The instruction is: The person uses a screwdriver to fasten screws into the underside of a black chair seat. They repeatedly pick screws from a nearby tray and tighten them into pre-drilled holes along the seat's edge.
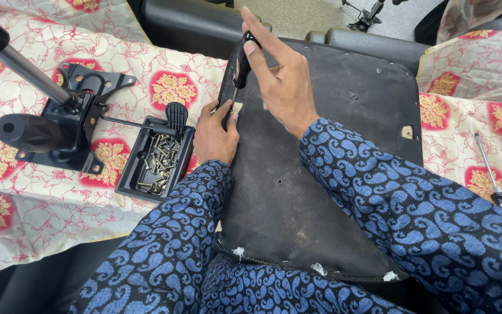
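Observation:
A black chair seat (321, 174) lies upside down in front of me, its dark fabric underside facing up. My right hand (280, 81) grips a black-handled screwdriver (243, 64), held upright with its tip at the seat's left edge. My left hand (215, 136) rests just below that spot, fingers pressed against the seat's edge beside a small pale patch. Both arms wear blue patterned sleeves.
A black tray (132, 177) of several metal screws sits left of the seat. A black chair mechanism (76, 116) with a gas cylinder (24, 67) and lever lies further left. Another screwdriver (489, 168) lies at the right on the red and cream floral cloth (30, 174).

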